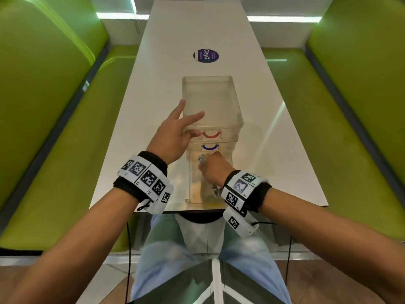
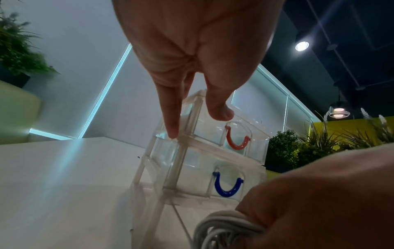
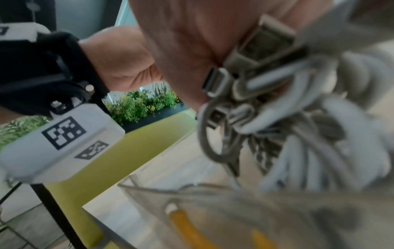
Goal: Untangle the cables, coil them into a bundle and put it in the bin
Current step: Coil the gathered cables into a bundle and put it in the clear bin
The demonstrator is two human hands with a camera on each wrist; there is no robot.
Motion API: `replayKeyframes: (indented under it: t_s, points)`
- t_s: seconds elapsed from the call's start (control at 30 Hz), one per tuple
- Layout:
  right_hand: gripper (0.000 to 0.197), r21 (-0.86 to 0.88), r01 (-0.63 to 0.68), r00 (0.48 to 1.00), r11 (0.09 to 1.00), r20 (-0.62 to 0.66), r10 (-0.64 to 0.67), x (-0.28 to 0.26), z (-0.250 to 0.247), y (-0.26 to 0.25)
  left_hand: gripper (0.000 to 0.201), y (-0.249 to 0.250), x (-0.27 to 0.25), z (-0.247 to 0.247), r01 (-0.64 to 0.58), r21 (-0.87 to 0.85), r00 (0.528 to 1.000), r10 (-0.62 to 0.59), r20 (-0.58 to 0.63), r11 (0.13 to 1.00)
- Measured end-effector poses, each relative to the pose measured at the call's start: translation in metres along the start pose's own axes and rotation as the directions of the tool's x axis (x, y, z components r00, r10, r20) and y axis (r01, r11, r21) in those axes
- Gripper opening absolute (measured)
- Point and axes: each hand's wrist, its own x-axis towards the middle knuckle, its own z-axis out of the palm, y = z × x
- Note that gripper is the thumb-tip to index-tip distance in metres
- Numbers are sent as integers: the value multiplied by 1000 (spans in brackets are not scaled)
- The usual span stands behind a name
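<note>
My right hand (image 1: 210, 166) grips a coiled bundle of white cables (image 3: 319, 134), with metal USB plugs (image 3: 215, 82) sticking out of it. It holds the bundle (image 1: 202, 160) just above the pulled-out bottom drawer (image 1: 189, 185) of a clear plastic drawer bin (image 1: 235, 99); that drawer has a yellow handle (image 3: 187, 230). My left hand (image 1: 186, 121) is open, fingers straight, at the bin's top front-left corner. In the left wrist view a fingertip (image 2: 173, 133) lies at the bin's side edge and the cable bundle (image 2: 221, 225) shows below.
The bin's two upper drawers, with a red handle (image 2: 236, 141) and a blue handle (image 2: 228, 187), are pushed in. The bin stands on a long white table (image 1: 153, 84) with a purple round sticker (image 1: 206, 55) beyond it. Green padded benches (image 1: 43, 106) run along both sides.
</note>
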Motion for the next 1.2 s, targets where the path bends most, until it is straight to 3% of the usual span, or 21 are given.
replayKeyframes:
  t_s: [0.1, 0.13, 0.2, 0.3, 0.4, 0.47, 0.53, 0.57, 0.6, 0.67, 0.73, 0.77, 0.83, 0.9, 1.0, 1.07, 1.2]
  points:
    - [46, -55, -150, 989, 987, -23, 149, 8, 2, -7, 46, 1, 1, 0, 26, 6, 1000, -26, -4, 1000]
    - [50, 11, -167, 986, 986, -5, 167, 11, 3, -9, 45, 2, 1, 1, 37, 12, 999, -37, -4, 999]
    - [63, 176, -143, 989, 974, -4, 146, 15, 3, -6, 44, 2, 1, 2, 55, 30, 998, -55, -4, 998]
    - [84, 221, -142, 987, 965, -38, 154, 1, 10, -5, 42, 0, 1, 3, 94, 82, 996, -94, -4, 992]
    - [84, 62, 76, 979, 995, -196, -62, -25, 34, 2, 42, 0, 2, 3, 104, 89, 995, -103, -12, 991]
    - [71, -157, 232, 925, 960, -269, -268, -36, 51, 15, 41, 0, 2, 4, 107, 91, 994, -106, -12, 990]
    - [46, -307, 301, 871, 903, -297, -392, -32, 61, 28, 41, 0, 1, 4, 100, 106, 995, -99, -13, 989]
    - [38, -373, 302, 863, 877, -284, -418, -28, 62, 30, 41, 0, 1, 4, 100, 112, 995, -99, -11, 989]
    - [43, -399, 286, 881, 871, -249, -403, -26, 61, 30, 41, 1, 0, 3, 100, 116, 995, -100, -8, 988]
    - [64, -350, 219, 938, 911, -183, -295, -18, 56, 24, 42, 2, 0, 2, 98, 122, 995, -99, -1, 988]
    - [68, -217, 89, 975, 972, -181, -130, -12, 56, 18, 42, 3, 1, 1, 101, 120, 995, -103, 8, 988]
    - [66, -168, 77, 977, 983, -185, -108, -13, 56, 15, 42, 3, 1, 1, 107, 113, 994, -109, 12, 988]
    - [68, -111, 161, 964, 981, -196, -181, -17, 54, 14, 43, 4, 2, 0, 116, 103, 993, -118, 16, 988]
    - [74, -180, 227, 929, 957, -256, -268, -27, 54, 19, 43, 4, 1, -1, 114, 113, 993, -116, 16, 987]
    - [92, -267, 243, 940, 933, -171, -294, -50, 56, 28, 42, 4, 1, -1, 103, 131, 994, -106, 15, 986]
    - [94, -332, 268, 946, 905, -88, -312, -53, 59, 37, 42, 3, 2, -1, 112, 130, 993, -115, 21, 985]
    - [96, -422, 457, 879, 783, 83, -469, -36, 46, 45, 43, 4, 3, -3, 99, 135, 994, -105, 32, 986]
